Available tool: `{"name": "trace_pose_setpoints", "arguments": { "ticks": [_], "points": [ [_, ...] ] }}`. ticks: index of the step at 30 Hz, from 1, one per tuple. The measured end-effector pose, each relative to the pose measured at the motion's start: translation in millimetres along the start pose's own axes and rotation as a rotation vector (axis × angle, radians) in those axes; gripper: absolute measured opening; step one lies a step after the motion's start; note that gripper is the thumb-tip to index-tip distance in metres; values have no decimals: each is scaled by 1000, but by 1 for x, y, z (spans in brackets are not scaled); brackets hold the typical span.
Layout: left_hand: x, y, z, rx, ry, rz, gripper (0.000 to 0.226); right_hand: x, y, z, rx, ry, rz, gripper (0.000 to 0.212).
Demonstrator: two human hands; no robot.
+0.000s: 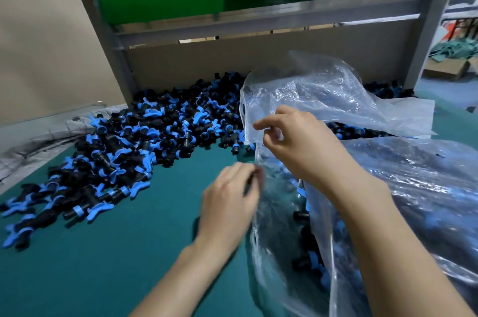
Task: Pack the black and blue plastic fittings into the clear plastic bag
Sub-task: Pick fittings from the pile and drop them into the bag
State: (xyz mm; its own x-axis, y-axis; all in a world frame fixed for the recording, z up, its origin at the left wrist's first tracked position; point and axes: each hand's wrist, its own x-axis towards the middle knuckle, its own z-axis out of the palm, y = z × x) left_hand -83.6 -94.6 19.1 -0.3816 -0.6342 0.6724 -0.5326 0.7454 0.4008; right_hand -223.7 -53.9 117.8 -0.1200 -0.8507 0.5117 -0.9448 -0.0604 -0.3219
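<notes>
A big heap of black and blue plastic fittings (144, 135) covers the green table from the left edge to the back wall. A clear plastic bag (323, 99) stands crumpled at the right, with several fittings (307, 233) showing through its lower part. My right hand (297, 140) pinches the bag's left edge near its mouth. My left hand (230, 200) is blurred just left of the bag, with its curled fingers at the bag's edge and something dark between them; I cannot make out what it is.
The green table top (116, 252) lies bare in front of me. A grey metal frame (258, 21) with a cardboard panel (258, 57) closes the back. A second bag of fittings (426, 187) lies at the far right. Grey cloth (38, 140) lies at the left.
</notes>
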Motion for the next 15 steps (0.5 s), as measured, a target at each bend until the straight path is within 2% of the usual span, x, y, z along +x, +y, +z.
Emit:
{"name": "trace_pose_setpoints", "arguments": {
  "ticks": [2,4,6,8,11,15],
  "points": [
    [-15,-49,-20,314,63,-104,18,-1,1,3,-24,-24,13,34],
    [-23,-91,-41,523,96,-382,35,-1,2,7,-58,-65,28,34],
    [-24,-116,-55,563,94,-615,46,-2,2,11,-89,-99,39,35],
    [-20,-126,-64,553,20,-754,48,-3,2,14,-116,-119,38,36],
    [-18,-127,-62,568,-61,-763,45,-3,3,14,-130,-139,40,36],
    [-20,-117,-56,594,-134,-637,37,-2,5,13,-132,-147,38,36]
  ]
}}
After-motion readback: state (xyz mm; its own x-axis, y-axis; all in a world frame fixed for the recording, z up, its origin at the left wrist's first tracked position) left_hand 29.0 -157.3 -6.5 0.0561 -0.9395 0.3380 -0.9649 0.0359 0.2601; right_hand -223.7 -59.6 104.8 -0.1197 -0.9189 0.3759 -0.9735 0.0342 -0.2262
